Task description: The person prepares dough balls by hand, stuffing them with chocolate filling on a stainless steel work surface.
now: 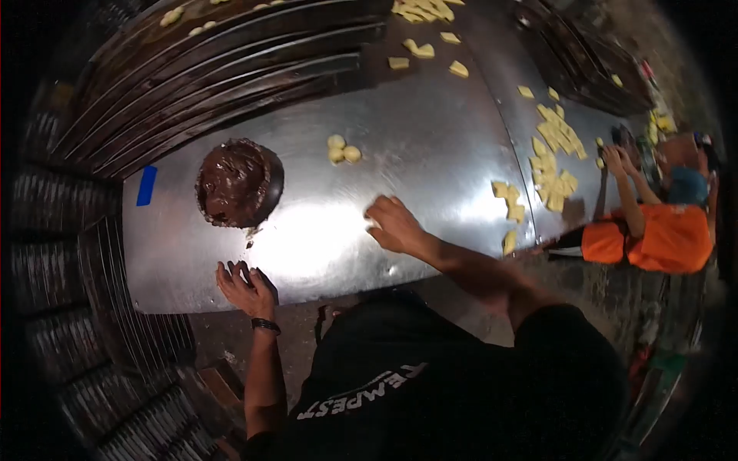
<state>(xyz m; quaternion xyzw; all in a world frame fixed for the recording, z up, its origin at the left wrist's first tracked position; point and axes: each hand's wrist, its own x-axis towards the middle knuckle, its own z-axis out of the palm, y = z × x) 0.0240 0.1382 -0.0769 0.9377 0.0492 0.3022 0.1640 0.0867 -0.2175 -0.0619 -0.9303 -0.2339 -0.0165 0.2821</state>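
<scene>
My left hand (246,288) is over the table's near edge, below the bowl, its fingers apart and holding nothing; dark smears mark the fingertips. Near the middle of the metal table (453,146), my right hand (396,224) has its fingers curled together, with a small pale bit at the fingertips that glare makes hard to read. A round bowl (270,188) heaped with glossy dark brown paste (234,180) stands on the left of the table. Three pale dough balls (344,150) touch each other between the bowl and the far middle.
Flat yellow dough pieces (550,177) lie on the right and far side. Stacked dark trays (231,84) line the far left edge, with more trays (607,69) at far right. Blue tape (147,186) marks the left end. A co-worker in orange (669,238) handles small pieces at right.
</scene>
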